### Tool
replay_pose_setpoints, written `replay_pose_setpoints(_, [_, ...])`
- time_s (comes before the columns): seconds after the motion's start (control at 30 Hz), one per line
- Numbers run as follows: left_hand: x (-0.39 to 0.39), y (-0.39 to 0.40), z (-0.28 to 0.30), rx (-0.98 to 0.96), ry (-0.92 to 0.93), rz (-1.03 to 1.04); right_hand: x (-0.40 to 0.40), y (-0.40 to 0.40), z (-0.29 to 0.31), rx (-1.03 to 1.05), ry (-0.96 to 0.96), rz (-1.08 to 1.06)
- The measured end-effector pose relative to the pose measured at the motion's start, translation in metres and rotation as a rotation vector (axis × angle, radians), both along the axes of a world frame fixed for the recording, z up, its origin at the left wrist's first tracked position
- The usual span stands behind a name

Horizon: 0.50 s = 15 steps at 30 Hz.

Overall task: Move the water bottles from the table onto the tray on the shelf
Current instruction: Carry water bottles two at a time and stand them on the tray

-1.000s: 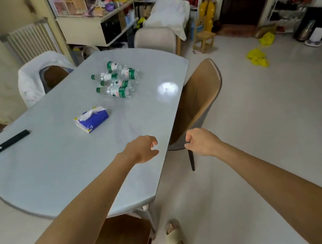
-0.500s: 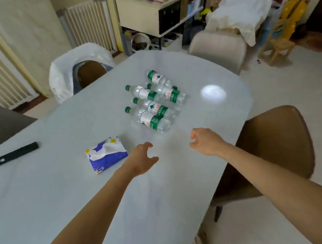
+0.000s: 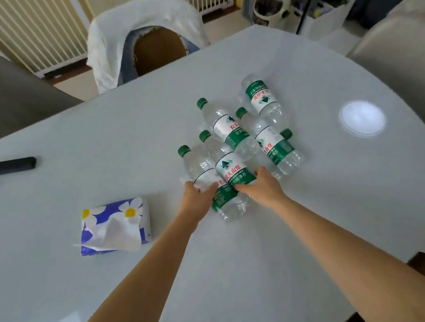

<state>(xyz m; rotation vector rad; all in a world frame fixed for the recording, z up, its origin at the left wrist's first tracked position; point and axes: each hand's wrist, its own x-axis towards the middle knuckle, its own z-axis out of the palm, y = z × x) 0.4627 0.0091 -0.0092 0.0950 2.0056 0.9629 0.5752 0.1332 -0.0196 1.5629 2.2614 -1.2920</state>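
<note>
Tissue pack (image 3: 115,226) near left; black remote (image 3: 4,167) far left; cloth-draped chair (image 3: 144,34) behind.

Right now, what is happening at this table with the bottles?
A person is starting to gather water bottles that lie in a cluster on the table. The left hand grips the nearest-left bottle, and the right hand grips the bottle beside it. None is lifted clear yet.
</note>
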Motion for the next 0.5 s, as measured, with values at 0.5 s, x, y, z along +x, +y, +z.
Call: replay_pose_setpoints(0.5, [-0.005, 0.007, -0.02, -0.265, 0.176, -0.137, 0.002, 0.008, -0.009, -0.092, -0.196, 0.217])
